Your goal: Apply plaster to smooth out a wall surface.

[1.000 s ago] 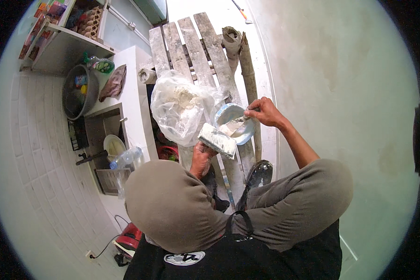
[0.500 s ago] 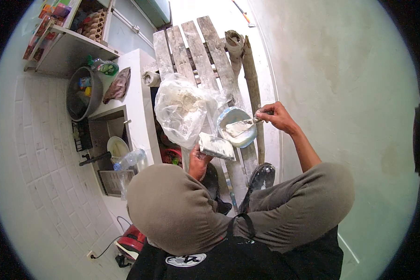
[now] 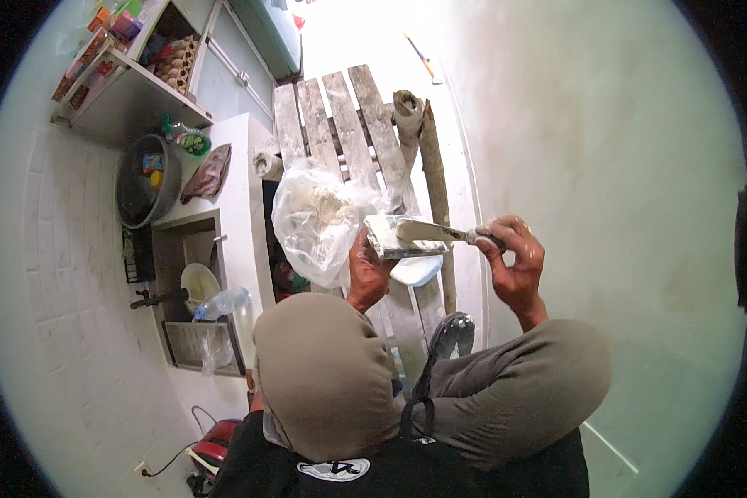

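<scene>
My left hand [image 3: 368, 275] is closed around a wide, flat metal plastering blade [image 3: 407, 248], held level with white paste on its top. In my right hand [image 3: 518, 264] is a putty knife [image 3: 432, 231], gripped by its dark handle; its blade lies across the paste on the wide blade. Below these tools, and partly hidden by them, a light-blue bowl [image 3: 421, 270] rests on the wooden slats. Beside my left hand sits an open clear plastic bag [image 3: 303, 242] with white powder [image 3: 330, 207] in it.
A slatted wooden bench [image 3: 338, 104] runs away from me, with wooden posts [image 3: 436, 178] along its right side. The pale wall [image 3: 606, 166] stands at the right. On the left are a counter [image 3: 245, 199], a sink [image 3: 197, 311], a plastic bottle [image 3: 222, 304] and a grey basin [image 3: 148, 183].
My right hand has lifted the putty knife out of the bowl and brought it onto the wide blade. My left hand has raised that blade up over the bowl.
</scene>
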### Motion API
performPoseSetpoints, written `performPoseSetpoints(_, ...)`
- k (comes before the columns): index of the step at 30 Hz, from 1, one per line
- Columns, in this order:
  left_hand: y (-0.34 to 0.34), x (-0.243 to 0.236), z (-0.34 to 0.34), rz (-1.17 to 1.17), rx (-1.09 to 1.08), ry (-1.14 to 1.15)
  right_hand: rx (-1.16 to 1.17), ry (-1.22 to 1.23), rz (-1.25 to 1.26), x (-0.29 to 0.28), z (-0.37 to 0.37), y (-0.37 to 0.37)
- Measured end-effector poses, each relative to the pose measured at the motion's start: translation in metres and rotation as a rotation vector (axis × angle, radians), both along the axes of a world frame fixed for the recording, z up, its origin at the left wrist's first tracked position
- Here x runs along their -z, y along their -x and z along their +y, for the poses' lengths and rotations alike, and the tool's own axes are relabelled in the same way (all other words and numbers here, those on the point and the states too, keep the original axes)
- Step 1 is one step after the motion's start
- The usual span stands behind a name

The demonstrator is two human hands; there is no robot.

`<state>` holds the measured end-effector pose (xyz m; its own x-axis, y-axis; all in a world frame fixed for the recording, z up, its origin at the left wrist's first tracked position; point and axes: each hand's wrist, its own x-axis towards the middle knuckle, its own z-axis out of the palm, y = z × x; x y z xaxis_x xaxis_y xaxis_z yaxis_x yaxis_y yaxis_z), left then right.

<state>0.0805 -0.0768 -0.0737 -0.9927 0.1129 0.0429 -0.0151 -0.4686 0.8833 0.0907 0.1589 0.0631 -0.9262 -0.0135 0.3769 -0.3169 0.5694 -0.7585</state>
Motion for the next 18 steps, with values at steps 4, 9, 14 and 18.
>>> performPoseSetpoints(4,0.03,-0.032,0.015,0.132,-0.154,0.121,-0.014,-0.25,0.34,-0.007,-0.007,-0.017)
performPoseSetpoints(9,0.051,-0.066,0.027,0.296,-0.281,0.241,-0.134,-0.25,0.435,0.007,-0.017,-0.029)
performPoseSetpoints(14,0.054,-0.068,0.034,0.365,-0.462,0.257,-0.216,-0.373,0.47,0.008,-0.016,-0.032)
performPoseSetpoints(18,0.052,-0.058,0.029,0.468,-0.574,0.466,-0.252,-0.366,0.462,0.009,-0.011,-0.032)
